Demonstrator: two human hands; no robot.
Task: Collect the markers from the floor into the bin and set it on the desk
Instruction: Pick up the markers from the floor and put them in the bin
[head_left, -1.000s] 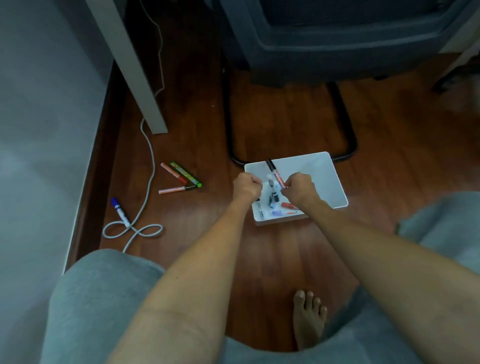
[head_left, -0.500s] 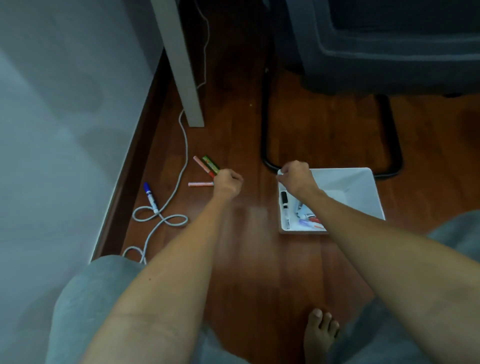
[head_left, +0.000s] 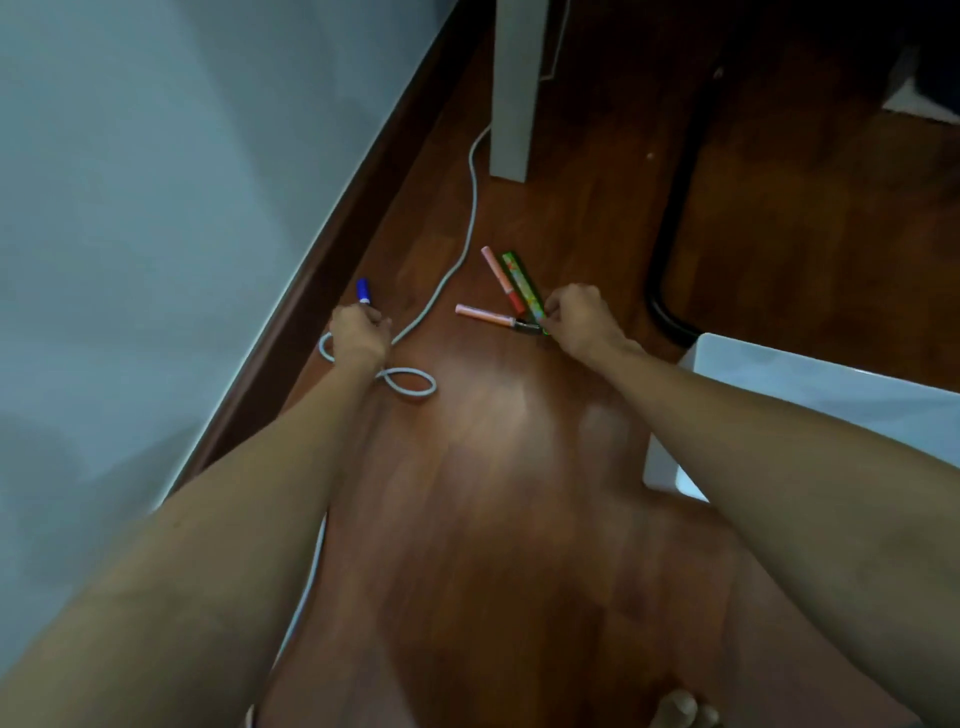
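Observation:
My left hand (head_left: 358, 332) is closed around the lower end of a blue-capped marker (head_left: 363, 292) lying near the baseboard; only the cap end shows. My right hand (head_left: 576, 317) pinches the near end of a green marker (head_left: 522, 283) on the wooden floor. Beside the green marker lie a pink-and-red marker (head_left: 501, 278) and a pink marker with a black end (head_left: 485, 316), their tips meeting at my right fingers. The white bin (head_left: 810, 379) stands on the floor at the right, behind my right forearm; its contents are hidden.
A grey cable (head_left: 457, 260) runs down the floor and loops (head_left: 410, 382) beside my left wrist. A white desk leg (head_left: 514, 88) stands at the top. A black chair base tube (head_left: 670, 249) curves at the right. The wall (head_left: 156, 182) fills the left. My bare toes (head_left: 680, 709) show at the bottom.
Both hands have left the bin and swung left. The left hand reached the blue marker by the baseboard; the right hand reached the green marker. The view panned left, pushing the bin to the edge.

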